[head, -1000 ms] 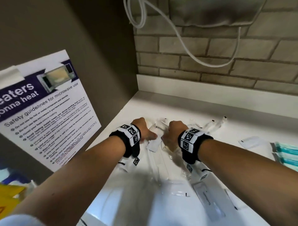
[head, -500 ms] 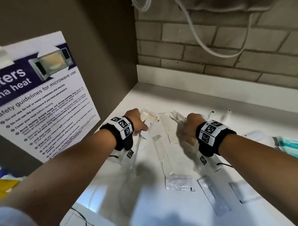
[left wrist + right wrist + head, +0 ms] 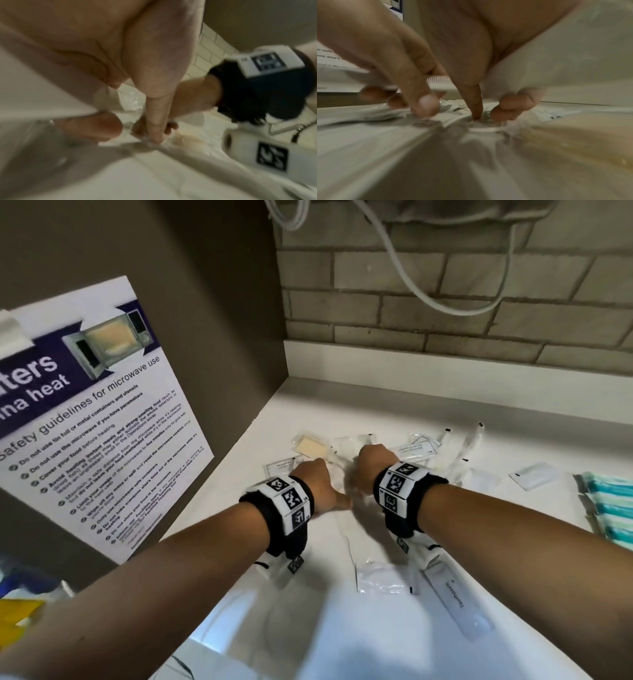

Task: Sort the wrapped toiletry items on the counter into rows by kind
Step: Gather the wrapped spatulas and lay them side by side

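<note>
Head view: both hands are down in the pile of clear-wrapped items at centre of the white counter point(image 3: 394, 412). Left hand point(image 3: 322, 486) sits at approx 9 o'clock of the right hand point(image 3: 371, 470), the two just beside each other, knuckles up, fingers hidden from above.

Left wrist view, blurred: the left thumb point(image 3: 96, 125) and a straight finger press down on a long clear wrapper point(image 3: 180, 150) lying flat; looks like a pinch on its end, but w/ this blur I cannot tell for sure. Right wrist view, also blurred: right fingertips point(image 3: 428, 105) bear down on crinkled clear plastic, one finger pointing straight down, the others curled. Whether anything is really gripped I cannot tell.

Scattered round them: soap bar packet point(image 3: 310, 448) at 11 o'clock of the left hand, shampoo sachet point(image 3: 416, 449) at 1 o'clock of the right hand, toothpaste packet point(image 3: 455, 601) at 5 o'clock near the front edge, teal-striped packs point(image 3: 609, 505) far out at 3 o'clock.

Step, my read: mid-sort, still separating long clear wrappers out of the tangle; no tidy rows yet. Next move prob. needs one wrapper slid or lifted free w/o dragging the neighbours, since the film overlaps and is slippery, then laid parallel to its own kind, apart from sachets.
</note>
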Demonstrator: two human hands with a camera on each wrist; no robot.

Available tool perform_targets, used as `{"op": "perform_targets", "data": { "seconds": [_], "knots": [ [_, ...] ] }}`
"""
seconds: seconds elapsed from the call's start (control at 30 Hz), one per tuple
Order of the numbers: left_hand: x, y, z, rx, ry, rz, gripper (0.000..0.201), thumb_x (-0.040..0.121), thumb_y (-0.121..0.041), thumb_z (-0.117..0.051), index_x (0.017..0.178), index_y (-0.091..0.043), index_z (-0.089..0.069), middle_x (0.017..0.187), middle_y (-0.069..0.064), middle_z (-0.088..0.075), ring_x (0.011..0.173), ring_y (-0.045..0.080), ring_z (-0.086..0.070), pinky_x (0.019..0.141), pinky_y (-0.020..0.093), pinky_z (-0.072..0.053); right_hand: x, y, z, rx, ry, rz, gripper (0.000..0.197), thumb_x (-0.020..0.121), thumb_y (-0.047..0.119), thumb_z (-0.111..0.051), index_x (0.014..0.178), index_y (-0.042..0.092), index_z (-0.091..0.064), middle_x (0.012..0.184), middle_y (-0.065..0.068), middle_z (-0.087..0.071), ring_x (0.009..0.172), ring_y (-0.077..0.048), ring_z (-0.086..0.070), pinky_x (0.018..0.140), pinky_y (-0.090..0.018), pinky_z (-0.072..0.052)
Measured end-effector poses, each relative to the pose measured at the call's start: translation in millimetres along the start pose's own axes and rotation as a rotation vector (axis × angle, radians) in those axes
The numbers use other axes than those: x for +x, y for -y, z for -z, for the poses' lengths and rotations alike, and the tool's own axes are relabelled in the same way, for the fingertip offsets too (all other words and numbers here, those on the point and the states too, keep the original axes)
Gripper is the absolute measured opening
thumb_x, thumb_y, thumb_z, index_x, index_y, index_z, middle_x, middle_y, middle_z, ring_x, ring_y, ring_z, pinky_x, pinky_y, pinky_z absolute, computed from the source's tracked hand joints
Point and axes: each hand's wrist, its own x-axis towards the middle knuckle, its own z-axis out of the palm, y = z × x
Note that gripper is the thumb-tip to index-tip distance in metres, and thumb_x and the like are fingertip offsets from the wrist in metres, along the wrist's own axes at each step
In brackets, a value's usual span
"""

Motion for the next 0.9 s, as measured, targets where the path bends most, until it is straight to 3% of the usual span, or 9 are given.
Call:
{"op": "perform_targets", "data": {
  "seconds": [0.13, 0.2, 0.3, 0.43, 0.53, 0.63, 0.77, 0.83, 0.9],
  "knots": [
    [-5, 1, -22, 0.026, 0.009, 0.023, 0.105, 0.058, -0.071, -0.076, 0.135, -0.009, -0.039, 0.119, 0.004, -0.058, 0.094, 0.021, -0.056, 0.069, 0.029, -0.044, -1, -12, 8, 0.088, 0.001, -0.015, 0.028, 0.086, 0.018, -0.063, 0.109, 0.002, -0.062, 0.109, -0.013, -0.064, 0.104, -0.032, -0.064, 0.077, -0.030, -0.049],
    [-6, -4, -22, 0.063, 0.008, 0.028, 0.089, 0.060, -0.069, -0.077, 0.119, -0.009, -0.048, 0.102, 0.002, -0.059, 0.082, 0.018, -0.056, 0.062, 0.028, -0.043, -2, -16, 9, 0.086, 0.024, -0.027, 0.034, 0.081, 0.022, -0.070, 0.107, 0.002, -0.062, 0.103, -0.010, -0.065, 0.096, -0.029, -0.066, 0.080, -0.031, -0.054],
    [-6, -13, -17, 0.031, 0.025, 0.043, 0.051, 0.067, -0.053, -0.081, 0.076, -0.012, -0.052, 0.067, -0.001, -0.055, 0.059, 0.014, -0.052, 0.048, 0.025, -0.037, -2, -18, 11, 0.151, 0.013, -0.030, 0.041, 0.069, 0.024, -0.078, 0.100, 0.003, -0.062, 0.087, -0.002, -0.061, 0.083, -0.025, -0.064, 0.075, -0.029, -0.054],
    [4, -19, -12, -0.094, 0.080, 0.096, 0.033, 0.067, -0.027, -0.084, 0.059, -0.012, -0.056, 0.057, 0.003, -0.060, 0.053, 0.018, -0.057, 0.052, 0.022, -0.046, -5, -22, 30, 0.240, -0.016, 0.018, 0.015, 0.086, 0.021, -0.059, 0.093, 0.008, -0.059, 0.089, -0.008, -0.058, 0.081, -0.026, -0.056, 0.066, -0.028, -0.042],
    [12, -22, -13, -0.142, 0.092, 0.138, 0.024, 0.063, -0.012, -0.080, 0.055, -0.007, -0.057, 0.059, 0.008, -0.063, 0.056, 0.022, -0.061, 0.061, 0.028, -0.051, -14, -35, 47, 0.315, -0.062, 0.055, 0.019, 0.089, 0.028, -0.053, 0.092, 0.009, -0.052, 0.089, -0.008, -0.056, 0.082, -0.027, -0.053, 0.064, -0.027, -0.037],
    [16, -27, -13, -0.086, 0.054, 0.120, 0.016, 0.057, -0.016, -0.073, 0.062, -0.007, -0.060, 0.071, 0.004, -0.069, 0.066, 0.021, -0.066, 0.065, 0.026, -0.054, -19, -59, 58, 0.391, -0.080, 0.044, 0.021, 0.092, 0.027, -0.049, 0.094, 0.007, -0.054, 0.091, -0.010, -0.061, 0.080, -0.027, -0.055, 0.066, -0.027, -0.037],
    [15, -31, -7, 0.099, -0.027, 0.057, 0.022, 0.072, -0.019, -0.068, 0.062, -0.012, -0.049, 0.066, 0.003, -0.056, 0.059, 0.021, -0.055, 0.052, 0.023, -0.043, -31, -86, 61, 0.518, -0.004, 0.016, 0.019, 0.093, 0.016, -0.046, 0.103, 0.001, -0.052, 0.083, -0.012, -0.071, 0.055, -0.021, -0.060, 0.052, -0.026, -0.044],
    [13, -30, -8, 0.114, -0.061, 0.038, 0.026, 0.075, -0.015, -0.067, 0.061, -0.013, -0.045, 0.060, 0.001, -0.051, 0.053, 0.019, -0.050, 0.045, 0.019, -0.035, -36, -94, 59, 0.548, 0.007, 0.009, 0.015, 0.094, 0.010, -0.044, 0.106, 0.002, -0.046, 0.076, -0.009, -0.070, 0.050, -0.020, -0.061, 0.045, -0.024, -0.043],
    [9, -32, -9, 0.096, -0.108, 0.025, 0.023, 0.075, -0.016, -0.069, 0.066, -0.012, -0.047, 0.063, 0.002, -0.054, 0.060, 0.022, -0.055, 0.043, 0.019, -0.035, -39, -100, 55, 0.576, 0.001, 0.000, 0.017, 0.094, 0.007, -0.042, 0.110, 0.002, -0.040, 0.075, -0.011, -0.070, 0.050, -0.021, -0.062, 0.044, -0.025, -0.043]
  ]
}}
